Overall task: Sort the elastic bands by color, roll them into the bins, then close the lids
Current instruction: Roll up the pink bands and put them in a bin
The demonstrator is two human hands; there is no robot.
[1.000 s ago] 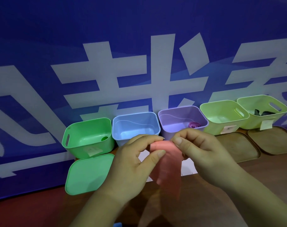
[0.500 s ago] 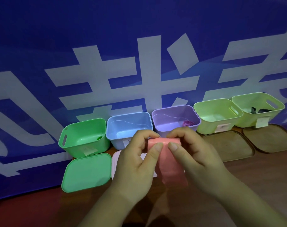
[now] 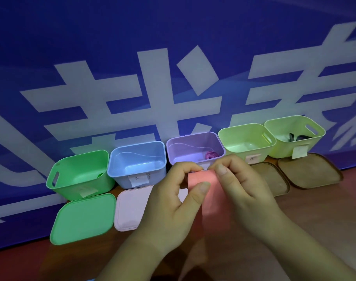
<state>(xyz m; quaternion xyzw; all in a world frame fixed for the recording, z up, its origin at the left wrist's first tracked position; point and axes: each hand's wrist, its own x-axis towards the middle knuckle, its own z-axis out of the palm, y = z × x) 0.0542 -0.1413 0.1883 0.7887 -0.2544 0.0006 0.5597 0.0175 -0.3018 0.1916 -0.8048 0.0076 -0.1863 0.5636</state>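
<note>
Both hands are on the pink band (image 3: 197,177), held up in front of the row of bins, just ahead of the purple bin (image 3: 193,142). The left hand (image 3: 173,199) pinches its top left corner, thumb pressed on the front face. The right hand (image 3: 244,185) pinches the top right corner with fingers curled over the edge.

Change over the last second: the two pinches were set apart along the top edge. Now the fingertips have closed in until they almost meet over that edge, and the strip has swung from slanted to hanging straight down. Less of the top strip shows, so it looks like the first turn of the roll is starting. I can't tell if a full turn is in yet.

So the band is mid-roll, not binned.

- Purple bin already has a purple roll (image 3: 211,154) in it.
- Far right bin (image 3: 284,151) holds a dark band (image 3: 296,137).
- Green bin (image 3: 71,185) shows a bit of green inside.
- Blue bin (image 3: 122,179) and the lime bin (image 3: 240,157) look bare.

All lids are off: the green lid (image 3: 83,218), pale pink lid (image 3: 130,209) and two brown lids (image 3: 268,179) lie flat on the table (image 3: 315,220) in front. I see no pink bin, and the labels are too small to read, so where this band goes is unclear
</note>
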